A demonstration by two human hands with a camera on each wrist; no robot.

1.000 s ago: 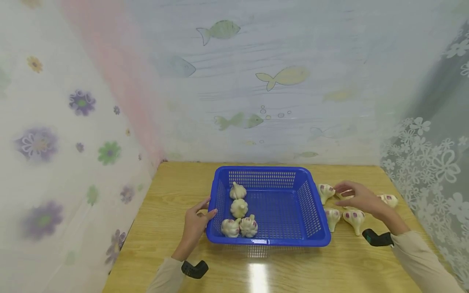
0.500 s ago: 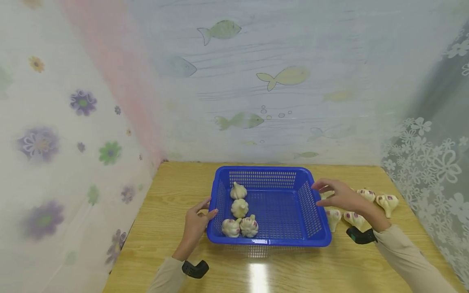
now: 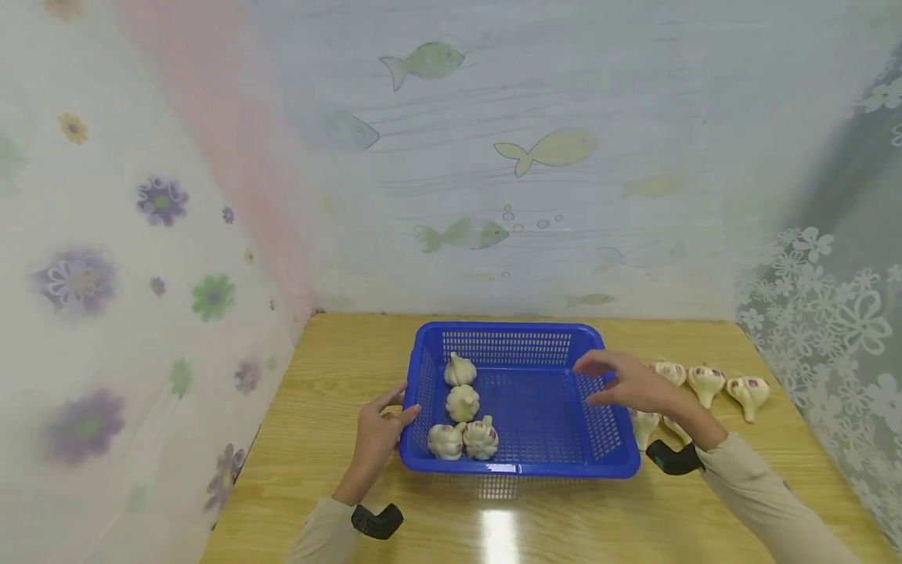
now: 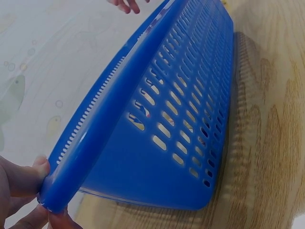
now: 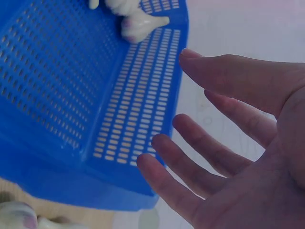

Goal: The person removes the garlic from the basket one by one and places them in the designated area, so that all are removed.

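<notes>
Head view, L hand point(image 3: 376, 435) gripping blue bskt point(image 3: 539, 399) w/ 4 garlics point(image 3: 463, 403), R hand point(image 3: 630, 382) spread

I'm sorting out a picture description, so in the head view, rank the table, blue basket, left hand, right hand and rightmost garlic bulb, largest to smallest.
1. Table
2. Blue basket
3. Left hand and right hand: too alike to rank
4. Rightmost garlic bulb
</notes>
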